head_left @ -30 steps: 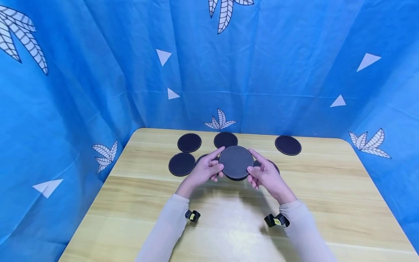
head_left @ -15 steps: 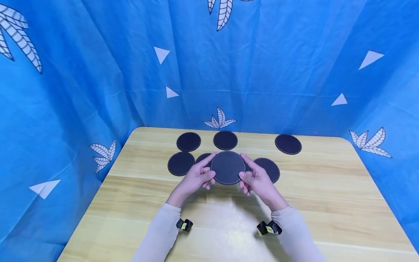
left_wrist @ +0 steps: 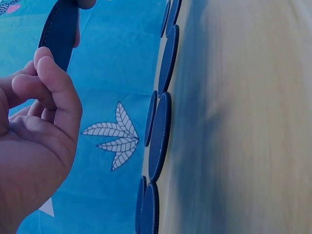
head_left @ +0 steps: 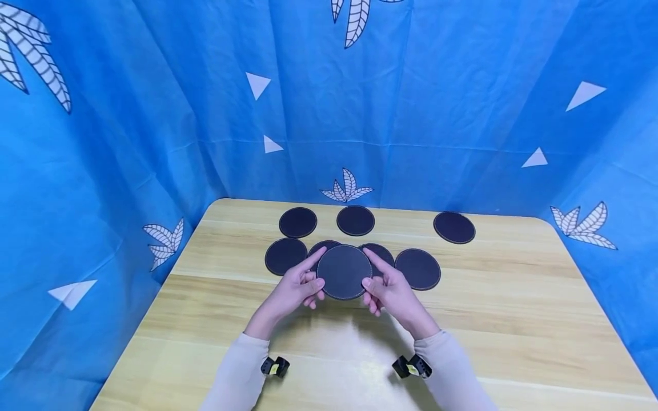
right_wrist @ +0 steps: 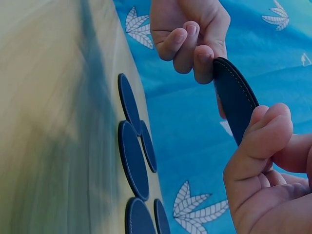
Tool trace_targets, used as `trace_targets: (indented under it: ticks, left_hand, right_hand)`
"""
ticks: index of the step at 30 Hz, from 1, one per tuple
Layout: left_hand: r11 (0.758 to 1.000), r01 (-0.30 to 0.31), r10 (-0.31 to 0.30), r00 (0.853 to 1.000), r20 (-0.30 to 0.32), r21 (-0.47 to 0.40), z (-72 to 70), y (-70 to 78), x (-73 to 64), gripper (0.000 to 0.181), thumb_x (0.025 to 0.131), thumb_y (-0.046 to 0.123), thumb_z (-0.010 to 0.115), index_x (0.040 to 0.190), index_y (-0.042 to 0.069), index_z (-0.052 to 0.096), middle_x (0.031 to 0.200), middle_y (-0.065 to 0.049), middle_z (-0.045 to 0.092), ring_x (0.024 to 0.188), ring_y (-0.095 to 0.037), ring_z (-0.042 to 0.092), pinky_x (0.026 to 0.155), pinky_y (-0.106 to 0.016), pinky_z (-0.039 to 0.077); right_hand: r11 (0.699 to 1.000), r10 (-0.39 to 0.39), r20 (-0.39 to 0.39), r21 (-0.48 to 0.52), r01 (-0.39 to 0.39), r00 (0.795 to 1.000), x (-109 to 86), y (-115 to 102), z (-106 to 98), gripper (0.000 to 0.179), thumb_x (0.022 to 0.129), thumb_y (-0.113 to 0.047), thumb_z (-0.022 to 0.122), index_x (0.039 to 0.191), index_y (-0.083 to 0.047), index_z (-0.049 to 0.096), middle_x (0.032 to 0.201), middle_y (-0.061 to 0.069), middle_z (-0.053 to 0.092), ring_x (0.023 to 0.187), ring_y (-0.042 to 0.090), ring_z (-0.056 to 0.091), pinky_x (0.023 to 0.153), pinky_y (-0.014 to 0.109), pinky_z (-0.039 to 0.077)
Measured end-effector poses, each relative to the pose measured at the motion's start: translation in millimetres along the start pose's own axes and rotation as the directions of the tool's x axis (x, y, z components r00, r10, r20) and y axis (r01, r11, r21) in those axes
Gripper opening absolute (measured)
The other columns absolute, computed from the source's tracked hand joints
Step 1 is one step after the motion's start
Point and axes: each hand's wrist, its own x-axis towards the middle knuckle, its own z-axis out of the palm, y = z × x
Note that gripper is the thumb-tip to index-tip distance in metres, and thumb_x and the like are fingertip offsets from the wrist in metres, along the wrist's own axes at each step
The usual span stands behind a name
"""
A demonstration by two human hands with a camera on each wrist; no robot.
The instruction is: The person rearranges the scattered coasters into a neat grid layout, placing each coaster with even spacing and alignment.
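Coaster (head_left: 344, 272), round, dark and stitched in pale thread just inside its rim, is held up off the worktop (head_left: 514, 319), clear of it in both wrist views, its broad face turned toward the head camera. Thin and leather-looking, it should be light and fairly stiff, perhaps with a little give, and hard to break; the smooth face could slide under a loose fingertip, though the stitched border ought to lend some bite. Opposite points on the rim look the best place to take hold, and both hands have it there: the left hand (head_left: 295, 288) pinches the left edge, thumb low on the near face and forefinger stretched along the upper rim, while the right hand (head_left: 392, 288) mirrors it on the right edge, the remaining fingers of each bent below. Both forearms reach forward, angled inward. Just beyond, four more lie in a row: the left-end coaster (head_left: 286, 257), two partly covered coasters (head_left: 330, 244) (head_left: 382, 254) and the right-end coaster (head_left: 417, 269). Farther back, near the far edge, rest three rear coasters (head_left: 298, 222) (head_left: 356, 220) (head_left: 454, 228), the last well apart from the other two, and behind them hangs a blue cloth (head_left: 462, 103) printed with white leaves and triangles
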Motion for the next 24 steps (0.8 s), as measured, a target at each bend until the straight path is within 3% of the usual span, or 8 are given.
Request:
trace_targets:
  ticks: [6, 24]
  left_hand:
    - [1.0, 0.022, -0.022, 1.0, -0.01, 0.016, -5.4, -1.6, -9.7, 0.07, 0.102, 0.002, 0.056, 0.163, 0.017, 0.023, 0.075, -0.035, 0.058, 0.049, -0.015, 0.048, 0.053, -0.027, 0.054]
    - [0.996, 0.088, -0.086, 0.993, -0.077, 0.023, -20.6, -2.4, -33.5, 0.067, 0.102, 0.001, 0.054, 0.161, 0.014, 0.027, 0.07, -0.019, 0.058, 0.049, -0.018, 0.046, 0.051, -0.027, 0.052]
  right_hand:
    - [1.0, 0.009, 0.016, -0.011, -0.009, 1.0, 1.7, 3.2, 8.3, 0.069, 0.103, -0.001, 0.052, 0.163, -0.017, 0.021, 0.066, 0.012, 0.061, 0.049, 0.015, 0.054, 0.045, 0.025, 0.047]
    - [0.999, 0.037, 0.064, -0.022, -0.036, 0.997, 10.7, 9.1, 34.4, 0.071, 0.103, 0.001, 0.052, 0.162, -0.019, 0.02, 0.065, 0.011, 0.063, 0.048, 0.016, 0.056, 0.046, 0.028, 0.05]
